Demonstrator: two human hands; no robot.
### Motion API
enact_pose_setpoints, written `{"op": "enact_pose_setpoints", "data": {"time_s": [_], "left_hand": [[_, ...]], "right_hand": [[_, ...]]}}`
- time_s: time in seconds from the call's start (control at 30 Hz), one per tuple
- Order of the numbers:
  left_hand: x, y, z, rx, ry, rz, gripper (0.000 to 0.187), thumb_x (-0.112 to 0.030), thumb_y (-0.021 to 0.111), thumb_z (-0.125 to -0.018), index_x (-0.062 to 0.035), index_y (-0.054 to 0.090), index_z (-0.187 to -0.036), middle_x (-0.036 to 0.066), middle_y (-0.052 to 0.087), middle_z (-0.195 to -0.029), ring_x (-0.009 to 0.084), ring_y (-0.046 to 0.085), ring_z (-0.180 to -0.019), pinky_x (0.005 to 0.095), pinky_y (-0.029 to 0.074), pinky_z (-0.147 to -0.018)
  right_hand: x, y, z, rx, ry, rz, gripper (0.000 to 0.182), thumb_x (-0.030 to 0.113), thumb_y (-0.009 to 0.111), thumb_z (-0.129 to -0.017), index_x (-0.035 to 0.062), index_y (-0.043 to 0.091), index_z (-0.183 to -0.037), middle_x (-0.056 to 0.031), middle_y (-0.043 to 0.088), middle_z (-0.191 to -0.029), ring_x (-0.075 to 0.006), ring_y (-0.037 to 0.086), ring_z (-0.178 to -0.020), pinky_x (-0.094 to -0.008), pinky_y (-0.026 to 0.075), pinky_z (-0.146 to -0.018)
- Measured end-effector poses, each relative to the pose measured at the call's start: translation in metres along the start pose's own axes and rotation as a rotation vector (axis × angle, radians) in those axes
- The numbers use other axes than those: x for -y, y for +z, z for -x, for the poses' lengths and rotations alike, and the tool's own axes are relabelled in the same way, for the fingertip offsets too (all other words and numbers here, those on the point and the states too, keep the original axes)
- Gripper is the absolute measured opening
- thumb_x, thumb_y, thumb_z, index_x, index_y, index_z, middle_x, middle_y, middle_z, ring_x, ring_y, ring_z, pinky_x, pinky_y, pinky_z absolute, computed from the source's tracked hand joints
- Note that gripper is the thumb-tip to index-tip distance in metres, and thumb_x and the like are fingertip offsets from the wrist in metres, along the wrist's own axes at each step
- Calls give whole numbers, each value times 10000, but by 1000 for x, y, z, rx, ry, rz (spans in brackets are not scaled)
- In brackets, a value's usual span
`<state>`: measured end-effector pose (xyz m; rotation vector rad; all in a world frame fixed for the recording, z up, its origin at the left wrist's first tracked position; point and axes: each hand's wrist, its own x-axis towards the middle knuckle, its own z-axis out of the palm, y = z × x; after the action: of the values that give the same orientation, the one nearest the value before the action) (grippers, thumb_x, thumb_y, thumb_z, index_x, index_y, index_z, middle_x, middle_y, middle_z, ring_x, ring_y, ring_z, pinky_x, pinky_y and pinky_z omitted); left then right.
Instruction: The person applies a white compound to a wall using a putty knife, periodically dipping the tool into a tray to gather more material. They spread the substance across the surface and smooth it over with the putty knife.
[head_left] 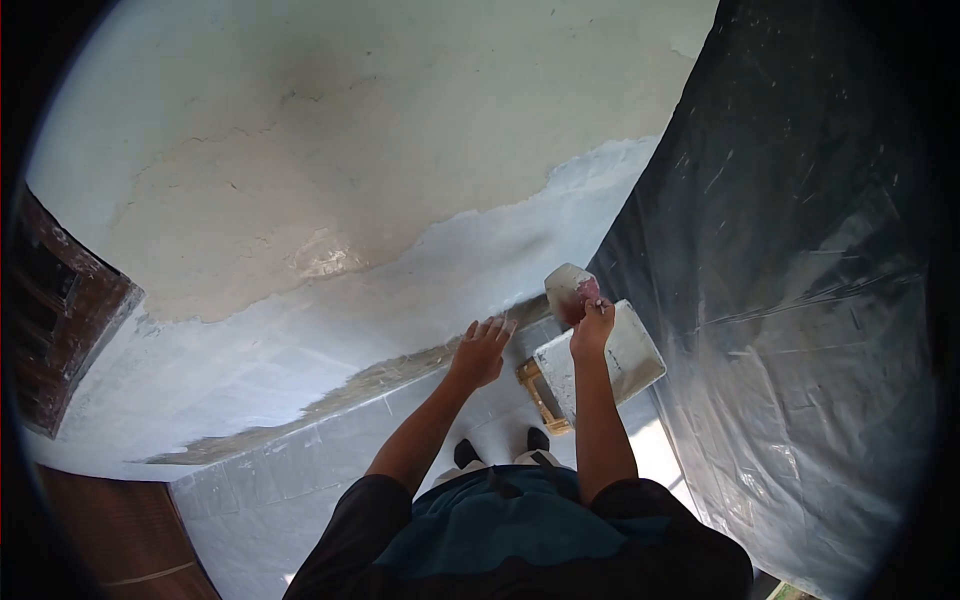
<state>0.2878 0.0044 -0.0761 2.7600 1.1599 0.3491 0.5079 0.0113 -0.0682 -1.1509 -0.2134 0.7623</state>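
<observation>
My right hand (595, 322) is closed round the grip of a broad-headed tool (571, 290), which has a pale, whitish head and a reddish part near the fingers. It is held up over the far left corner of a white rectangular tub (640, 355). My left hand (482, 352) reaches forward with nothing in it, fingers stretched out and slightly apart. In this view its fingertips overlap the bare grey strip at the foot of the wall (350, 270). Fresh white coating covers the wall's lower part, with older, cracked beige surface above.
A wooden stool (545, 398) shows beside and under the tub. Plastic sheeting (780, 400) hangs along the right, dark at the top. More sheeting (300, 440) covers the floor round my feet. A brown window frame (85, 320) is set in the wall at left.
</observation>
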Motion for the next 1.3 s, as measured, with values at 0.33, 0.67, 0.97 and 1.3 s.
{"op": "enact_pose_setpoints", "data": {"time_s": [0.33,0.67,0.97,1.3], "left_hand": [[-71,64,-49,206,38,163,593,-96,601,-774,-55,436,-1342,150,513,-1302,308,471,-1246,462,344,-1065],[-136,139,-72,456,-92,73,632,-143,574,-800,-55,373,-1393,173,422,-1402,325,352,-1353,525,248,-1117],[-171,185,-72,521,-68,108,715,-202,592,-819,-37,277,-1438,160,285,-1506,313,246,-1413,527,202,-1136],[-186,209,-52,576,-98,144,729,-212,598,-818,-41,267,-1445,176,277,-1504,334,250,-1408,536,213,-1128]], "right_hand": [[15,-139,-55,-280,13,318,227,108,580,-919,-64,593,-1068,-109,631,-994,-175,595,-826,-310,480,-761],[29,-261,-119,-290,136,464,171,49,551,-904,-18,638,-1035,-74,648,-903,-155,642,-692,-276,519,-555],[-17,-305,-140,-203,30,1247,258,216,592,-868,73,668,-1069,-190,672,-1016,-371,638,-962,-435,497,-845],[-53,-296,-162,79,-332,1411,286,5,578,-786,79,660,-1050,-211,666,-934,-403,641,-876,-478,512,-768]]}}
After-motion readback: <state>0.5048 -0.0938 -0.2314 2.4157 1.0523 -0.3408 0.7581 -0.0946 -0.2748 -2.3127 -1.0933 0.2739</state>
